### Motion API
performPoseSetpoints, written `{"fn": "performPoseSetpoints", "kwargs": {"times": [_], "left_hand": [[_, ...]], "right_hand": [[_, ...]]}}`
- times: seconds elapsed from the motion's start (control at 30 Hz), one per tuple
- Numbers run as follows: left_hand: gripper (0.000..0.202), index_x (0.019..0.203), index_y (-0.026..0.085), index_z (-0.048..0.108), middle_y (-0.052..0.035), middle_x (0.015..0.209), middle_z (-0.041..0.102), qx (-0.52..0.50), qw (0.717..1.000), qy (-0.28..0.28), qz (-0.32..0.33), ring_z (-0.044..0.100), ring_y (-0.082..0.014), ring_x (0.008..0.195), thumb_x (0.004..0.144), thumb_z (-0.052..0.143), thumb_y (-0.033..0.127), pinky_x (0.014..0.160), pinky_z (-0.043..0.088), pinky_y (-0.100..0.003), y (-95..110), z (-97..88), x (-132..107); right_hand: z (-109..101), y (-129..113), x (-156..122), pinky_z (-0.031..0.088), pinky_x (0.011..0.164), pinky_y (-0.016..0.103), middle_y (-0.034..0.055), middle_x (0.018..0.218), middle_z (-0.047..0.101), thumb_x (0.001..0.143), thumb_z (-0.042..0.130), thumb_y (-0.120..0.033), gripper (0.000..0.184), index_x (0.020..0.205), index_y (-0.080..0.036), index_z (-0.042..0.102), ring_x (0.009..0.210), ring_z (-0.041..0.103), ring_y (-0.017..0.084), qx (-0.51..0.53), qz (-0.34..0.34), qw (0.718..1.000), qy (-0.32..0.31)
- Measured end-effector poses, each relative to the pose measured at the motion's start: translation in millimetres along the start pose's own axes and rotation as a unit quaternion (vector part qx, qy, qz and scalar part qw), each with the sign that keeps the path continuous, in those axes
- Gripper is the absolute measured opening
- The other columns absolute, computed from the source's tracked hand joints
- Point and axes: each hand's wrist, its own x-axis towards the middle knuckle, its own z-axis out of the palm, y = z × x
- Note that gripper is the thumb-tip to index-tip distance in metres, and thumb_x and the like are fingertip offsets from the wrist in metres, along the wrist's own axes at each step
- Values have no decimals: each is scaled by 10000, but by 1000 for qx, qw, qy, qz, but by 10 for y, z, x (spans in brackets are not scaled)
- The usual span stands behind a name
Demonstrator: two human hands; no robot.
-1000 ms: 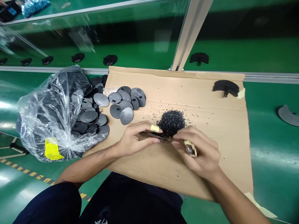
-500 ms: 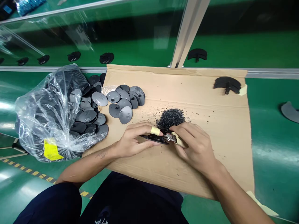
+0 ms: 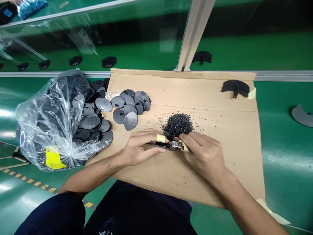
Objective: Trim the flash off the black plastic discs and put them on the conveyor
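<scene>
My left hand (image 3: 138, 148) pinches a dark round plastic disc (image 3: 162, 145) between thumb and fingers, with yellow tape wrapped on the index finger. Wrapped around a pair of nippers (image 3: 176, 144) is my right hand (image 3: 205, 153); their metal jaws reach the disc's right side. The palm hides most of the handles. Just beyond both hands lies a heap of small black plastic bits (image 3: 178, 125). Several grey oval discs (image 3: 128, 104) overlap on the cardboard (image 3: 234, 130), left of the heap.
A clear plastic bag (image 3: 56, 120) of discs spills open at the left, with a yellow label (image 3: 55, 158). A black curved part (image 3: 235, 87) lies at the cardboard's far right; a grey curved part (image 3: 302, 116) is beyond its edge. An aluminium post (image 3: 195, 36) rises behind.
The nippers' handles look squeezed closer together in my right hand. Both hands stay at nearly the same place, and the whole view has shifted slightly.
</scene>
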Motion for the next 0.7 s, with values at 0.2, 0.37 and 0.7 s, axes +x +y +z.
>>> {"fn": "performPoseSetpoints", "kwargs": {"times": [0.2, 0.37, 0.7], "left_hand": [[245, 1104, 144, 692, -71, 889, 737, 48, 998, -17, 29, 689, -157, 839, 876, 731, 223, 744, 568, -277, 0, -15, 35], [221, 1137, 157, 680, -90, 953, 728, 171, 980, -74, 68, 667, -172, 868, 919, 644, 163, 769, 557, -308, -37, -11, 32], [263, 1168, 138, 646, -97, 949, 740, 204, 977, -35, 54, 661, -182, 841, 916, 661, 212, 762, 541, -331, -68, -103, 43]], "right_hand": [[-1, 61, -4, 358, 556, 280, 20, 661, 633, 878, 520, -83, 169, 826, -163, 660, 583, 518, 150, -14, 34, 999, -5], [9, 60, 29, 398, 611, 322, 53, 712, 653, 866, 521, -115, 159, 922, -150, 665, 664, 546, 198, -52, 15, 998, -35], [34, 86, -10, 497, 679, 325, 83, 862, 702, 874, 567, -127, 203, 1058, -141, 651, 744, 629, 210, 99, 51, 994, -20]]}}
